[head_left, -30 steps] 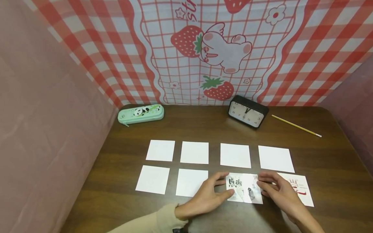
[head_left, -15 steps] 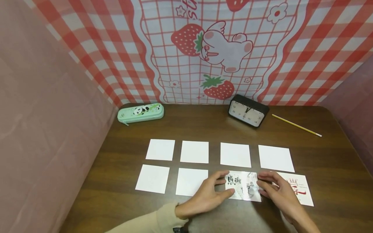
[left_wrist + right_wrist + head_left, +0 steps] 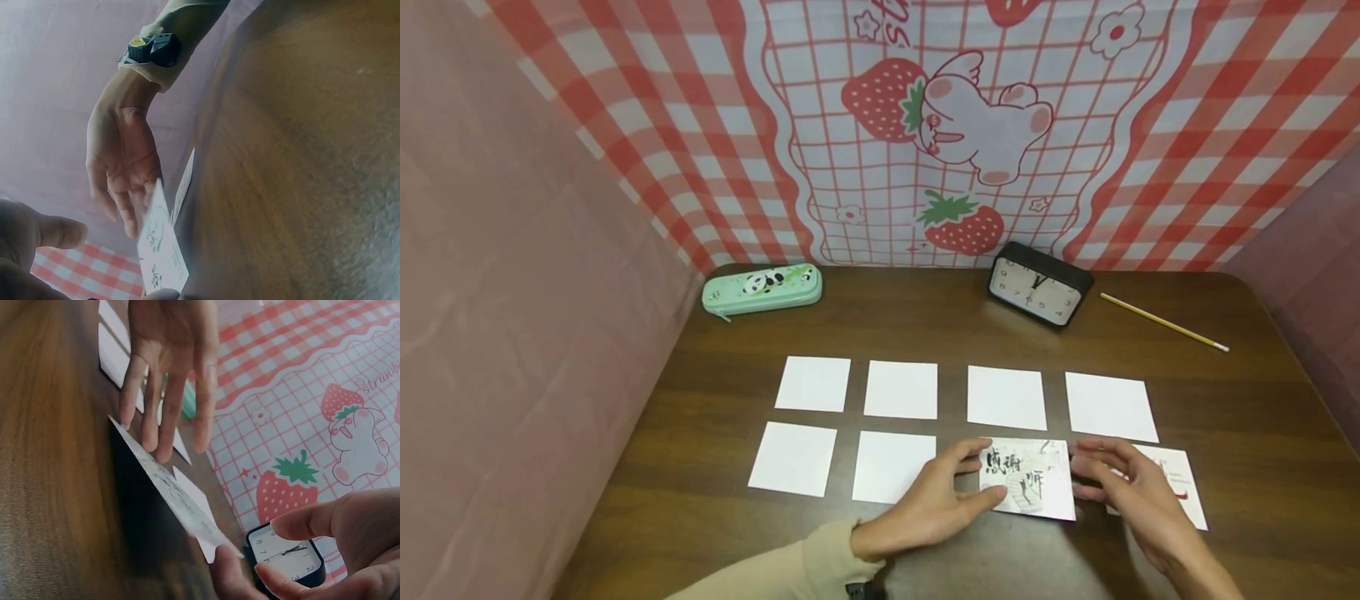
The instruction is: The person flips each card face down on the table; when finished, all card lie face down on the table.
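A white card with black brush lettering [image 3: 1033,479] lies between both hands in the head view. In the right wrist view it is tilted, with a dark shadow beneath. My left hand [image 3: 931,510], its fingers fairly straight, touches the card's left end, with its thumb by the lower left corner. At the other end is my right hand [image 3: 1138,493], its fingers loosely extended; one fingertip [image 3: 230,569] meets the card's end in the right wrist view. Partly behind the right hand lies a card with red lettering [image 3: 1187,504].
Several blank white cards, among them one at the upper right [image 3: 1111,407], lie in two rows on the wooden table [image 3: 685,492]. Farther back are a green panda pencil case [image 3: 763,290], a black clock [image 3: 1039,285] and a yellow pencil [image 3: 1163,322]. Checked cloth [image 3: 700,125] hangs behind.
The lettered card has changed tilt, and the glare on it has shifted off most of its lettering. My right hand has moved slightly right; my left hand has barely moved.
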The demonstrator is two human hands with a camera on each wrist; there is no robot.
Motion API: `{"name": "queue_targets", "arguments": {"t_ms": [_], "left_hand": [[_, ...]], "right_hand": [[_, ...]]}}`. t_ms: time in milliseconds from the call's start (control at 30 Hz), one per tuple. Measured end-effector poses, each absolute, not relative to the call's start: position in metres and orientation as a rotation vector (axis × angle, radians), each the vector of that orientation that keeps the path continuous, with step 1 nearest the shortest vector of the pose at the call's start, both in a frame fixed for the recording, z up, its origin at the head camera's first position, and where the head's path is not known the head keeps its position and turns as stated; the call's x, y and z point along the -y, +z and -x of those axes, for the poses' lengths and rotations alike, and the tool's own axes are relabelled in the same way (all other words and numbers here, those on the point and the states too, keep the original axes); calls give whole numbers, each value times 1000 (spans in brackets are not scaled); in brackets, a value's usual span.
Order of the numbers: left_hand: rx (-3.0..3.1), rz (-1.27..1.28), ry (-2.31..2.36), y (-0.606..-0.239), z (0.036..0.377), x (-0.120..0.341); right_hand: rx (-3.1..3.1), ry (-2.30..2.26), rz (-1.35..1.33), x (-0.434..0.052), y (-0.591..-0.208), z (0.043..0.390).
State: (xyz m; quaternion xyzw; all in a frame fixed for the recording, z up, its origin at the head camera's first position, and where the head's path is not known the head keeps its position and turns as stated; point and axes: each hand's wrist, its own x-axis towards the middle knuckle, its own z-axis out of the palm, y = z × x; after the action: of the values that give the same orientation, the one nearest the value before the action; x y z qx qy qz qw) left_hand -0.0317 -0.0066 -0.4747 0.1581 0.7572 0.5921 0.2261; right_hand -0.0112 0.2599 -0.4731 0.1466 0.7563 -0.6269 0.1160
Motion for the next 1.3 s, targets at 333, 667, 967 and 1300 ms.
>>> {"name": "queue_targets", "arguments": {"t_ms": [333,667,967,1300], "left_hand": [[-2094,-479,1605,-472,32,4],[-2135,-490,1503,-469,31,1],[-1984,-566,1673,-465,30,-3],[-1656,-440,1994,-461,33,0]], "right_hand": [[-1924,-2078,-199,-267,-475,17],[-1852,-1924,-20,-251,-480,19],[-2013,-1726,-60,-222,-476,17],[-2177,-1690,-251,-215,-472,16]]}}
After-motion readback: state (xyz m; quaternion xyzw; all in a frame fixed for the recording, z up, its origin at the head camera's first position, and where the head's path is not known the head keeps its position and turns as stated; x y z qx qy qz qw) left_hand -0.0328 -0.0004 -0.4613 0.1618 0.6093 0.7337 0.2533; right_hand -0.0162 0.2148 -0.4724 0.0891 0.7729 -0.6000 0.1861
